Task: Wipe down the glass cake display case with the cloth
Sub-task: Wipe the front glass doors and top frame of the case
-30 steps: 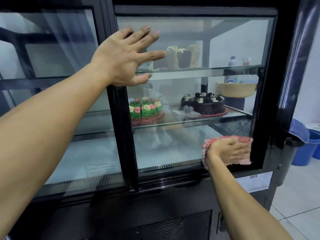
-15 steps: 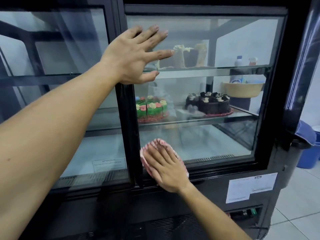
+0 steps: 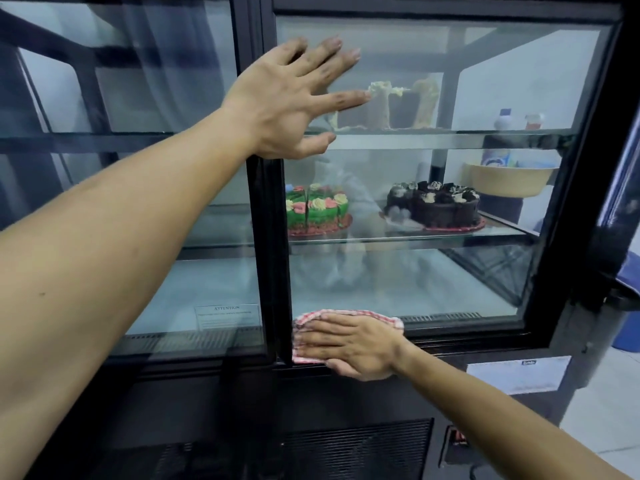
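The black-framed glass cake display case (image 3: 568, 209) fills the view. My left hand (image 3: 294, 105) is spread flat against the upper glass by the centre frame post, holding nothing. My right hand (image 3: 353, 344) presses a red-and-white checked cloth (image 3: 304, 322) flat against the bottom left corner of the right glass door, fingers pointing left. Most of the cloth is hidden under the hand.
Inside the case stand a green cake with rosettes (image 3: 317, 209), a chocolate cake (image 3: 436, 207) and a cream-sided cake (image 3: 401, 105) on the upper shelf. A vent grille (image 3: 356, 448) sits below. A blue bin (image 3: 628, 306) stands on the tiled floor at right.
My right hand swept the cloth from the door's bottom right corner across to its bottom left, then turned flat with fingers pointing left. My left hand stayed on the upper glass.
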Motion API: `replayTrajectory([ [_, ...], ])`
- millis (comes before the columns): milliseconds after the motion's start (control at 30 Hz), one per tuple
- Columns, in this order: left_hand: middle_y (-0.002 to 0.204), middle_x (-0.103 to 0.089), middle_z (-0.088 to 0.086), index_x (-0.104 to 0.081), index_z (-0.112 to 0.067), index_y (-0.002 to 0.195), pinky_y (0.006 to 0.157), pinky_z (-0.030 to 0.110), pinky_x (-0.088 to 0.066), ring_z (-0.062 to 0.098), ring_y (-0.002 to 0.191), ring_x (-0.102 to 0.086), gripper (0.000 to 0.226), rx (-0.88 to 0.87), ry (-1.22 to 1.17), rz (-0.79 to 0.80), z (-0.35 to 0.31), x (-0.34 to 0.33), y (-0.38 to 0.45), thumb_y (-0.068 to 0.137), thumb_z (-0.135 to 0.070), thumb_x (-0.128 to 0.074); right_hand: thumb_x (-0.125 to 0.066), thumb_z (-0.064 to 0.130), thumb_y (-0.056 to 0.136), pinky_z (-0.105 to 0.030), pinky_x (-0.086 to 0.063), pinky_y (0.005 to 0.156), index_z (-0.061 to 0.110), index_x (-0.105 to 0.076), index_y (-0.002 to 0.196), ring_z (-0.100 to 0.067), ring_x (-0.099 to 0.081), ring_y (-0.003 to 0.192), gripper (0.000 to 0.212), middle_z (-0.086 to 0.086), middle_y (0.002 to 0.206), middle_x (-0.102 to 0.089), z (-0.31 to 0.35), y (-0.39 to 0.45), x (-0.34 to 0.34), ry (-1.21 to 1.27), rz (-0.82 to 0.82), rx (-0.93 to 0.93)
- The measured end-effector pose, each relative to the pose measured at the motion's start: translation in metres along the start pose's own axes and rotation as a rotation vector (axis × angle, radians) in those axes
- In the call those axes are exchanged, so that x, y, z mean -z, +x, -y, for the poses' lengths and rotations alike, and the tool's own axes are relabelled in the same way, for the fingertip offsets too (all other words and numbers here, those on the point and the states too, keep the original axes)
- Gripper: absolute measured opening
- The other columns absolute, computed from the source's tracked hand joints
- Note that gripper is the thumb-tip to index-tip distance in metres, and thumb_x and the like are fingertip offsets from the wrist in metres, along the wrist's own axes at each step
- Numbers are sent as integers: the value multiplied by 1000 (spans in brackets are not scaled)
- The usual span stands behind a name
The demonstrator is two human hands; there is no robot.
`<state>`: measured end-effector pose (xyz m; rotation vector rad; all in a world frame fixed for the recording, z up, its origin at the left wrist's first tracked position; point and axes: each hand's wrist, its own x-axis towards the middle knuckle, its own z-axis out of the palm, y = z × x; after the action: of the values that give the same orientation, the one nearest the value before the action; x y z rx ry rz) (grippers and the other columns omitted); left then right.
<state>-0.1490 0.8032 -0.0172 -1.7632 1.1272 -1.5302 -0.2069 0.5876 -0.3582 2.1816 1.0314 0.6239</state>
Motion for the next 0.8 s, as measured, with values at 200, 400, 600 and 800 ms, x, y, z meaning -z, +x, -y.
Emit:
replayTrajectory([
  [200,175,4,7,-1,-37,166,128,59,-7,36,161,2,74,-109,59,16,4,-2,3,98,-67,-1,-23,37,111,-39,8,131,26,-18,167,-16,1,162,57,5,174,-10,-40,-29,18,-85,-28,-32],
  [400,174,6,6,8,-39,164,128,58,-10,39,161,1,77,-126,93,87,3,0,5,94,-70,9,-35,40,108,-46,-4,131,28,-18,167,-25,-7,162,63,0,175,-11,-46,-27,25,-84,-277,-402],
  [600,172,16,8,15,-33,164,129,57,-5,36,160,9,79,-110,62,126,-7,-1,3,93,-66,9,-38,41,102,-42,12,130,25,-9,168,-20,5,162,74,1,175,-4,-23,-18,-11,-190,-27,77],
  [800,172,20,3,22,-45,160,129,55,0,35,159,15,67,-238,72,196,-39,-5,-11,97,-64,13,-36,34,106,-45,-4,132,26,-18,167,-23,-10,162,64,-1,174,-14,-68,-27,27,-182,-224,-147],
])
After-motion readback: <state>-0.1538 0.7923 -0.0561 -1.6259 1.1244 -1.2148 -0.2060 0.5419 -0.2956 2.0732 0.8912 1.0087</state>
